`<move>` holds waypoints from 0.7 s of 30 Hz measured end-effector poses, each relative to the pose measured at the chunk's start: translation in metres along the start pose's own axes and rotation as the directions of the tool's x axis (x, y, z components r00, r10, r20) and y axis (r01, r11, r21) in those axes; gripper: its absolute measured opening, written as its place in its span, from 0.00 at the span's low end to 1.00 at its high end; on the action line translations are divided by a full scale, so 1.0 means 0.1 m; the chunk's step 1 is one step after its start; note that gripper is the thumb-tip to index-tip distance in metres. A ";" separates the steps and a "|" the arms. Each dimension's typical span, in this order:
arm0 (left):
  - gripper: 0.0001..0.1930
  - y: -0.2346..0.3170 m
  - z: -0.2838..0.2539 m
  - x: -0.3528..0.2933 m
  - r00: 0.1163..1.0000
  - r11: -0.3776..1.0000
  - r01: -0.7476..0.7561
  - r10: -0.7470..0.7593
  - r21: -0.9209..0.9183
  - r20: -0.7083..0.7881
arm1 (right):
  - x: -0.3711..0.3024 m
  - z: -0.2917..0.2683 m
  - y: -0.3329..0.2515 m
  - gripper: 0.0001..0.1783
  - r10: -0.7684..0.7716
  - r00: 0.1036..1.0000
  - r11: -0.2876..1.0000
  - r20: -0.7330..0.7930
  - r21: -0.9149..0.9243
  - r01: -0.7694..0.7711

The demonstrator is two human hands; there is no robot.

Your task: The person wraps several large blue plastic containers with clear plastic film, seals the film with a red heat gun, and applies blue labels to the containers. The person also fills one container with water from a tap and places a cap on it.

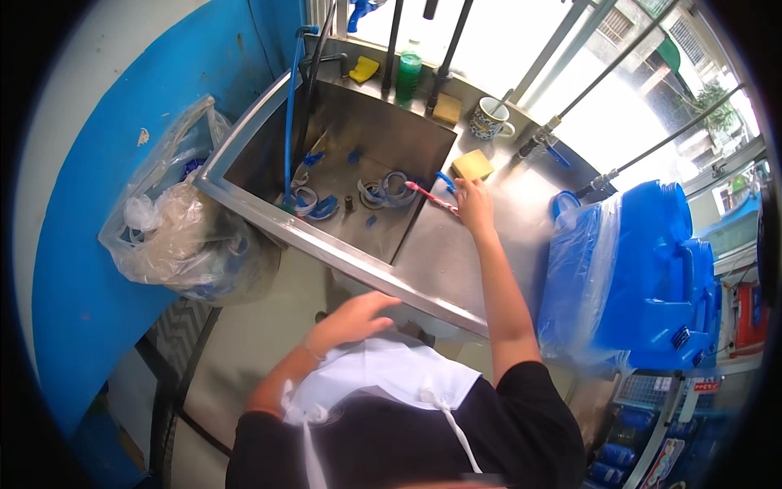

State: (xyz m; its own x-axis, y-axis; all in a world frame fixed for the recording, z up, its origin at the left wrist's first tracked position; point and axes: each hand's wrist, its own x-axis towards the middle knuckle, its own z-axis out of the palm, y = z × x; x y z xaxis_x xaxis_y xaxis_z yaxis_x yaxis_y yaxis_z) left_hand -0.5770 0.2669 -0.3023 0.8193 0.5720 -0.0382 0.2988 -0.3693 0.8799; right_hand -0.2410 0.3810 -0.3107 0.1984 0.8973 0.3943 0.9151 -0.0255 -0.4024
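Note:
My right hand (475,205) reaches over the steel drainboard, its fingers closed on a slim red-and-white toothbrush (430,196) that points left over the sink's edge. Right beside the fingers lie a yellow sponge (472,165) and a small blue stick-like thing (445,181), partly hidden by the hand. In front of my white apron, my left hand (352,321) hovers empty near the sink's front rim, fingers apart. Inside the steel sink (326,122) are several pale rings (395,189) and blue scraps (326,205).
Along the back ledge stand a green-liquid bottle (409,75), sponges (364,69) and a patterned mug (489,120) with a spoon. A blue hose (291,122) hangs into the sink. Large blue jugs (652,285) stand at the right; a clear plastic bag (175,228) hangs at the left.

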 end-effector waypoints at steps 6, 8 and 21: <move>0.21 -0.44 -1.15 -0.62 0.952 0.991 0.135 -0.137 -0.025 -0.273 | 0.22 0.56 0.15 0.14 0.162 0.987 0.914 -0.023 -0.373 -0.158; 0.21 -0.48 -1.38 -0.64 0.955 0.992 0.125 -0.129 -0.031 -0.267 | 0.13 0.49 0.22 0.13 0.187 0.978 0.916 -0.096 -0.342 -0.209; 0.24 -0.55 -1.49 1.34 0.921 0.804 -0.385 0.366 0.453 0.134 | -0.19 0.10 0.25 0.14 0.197 0.980 0.943 -0.042 -0.265 -0.201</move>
State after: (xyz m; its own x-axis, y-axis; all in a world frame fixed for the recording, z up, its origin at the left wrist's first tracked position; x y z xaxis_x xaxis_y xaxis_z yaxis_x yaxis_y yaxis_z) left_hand -0.5570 0.4729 -0.2851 0.9297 0.2932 0.2231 0.1462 -0.8493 0.5073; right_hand -0.2258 0.3674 -0.3365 0.3893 0.8555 0.3413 0.9161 -0.3212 -0.2398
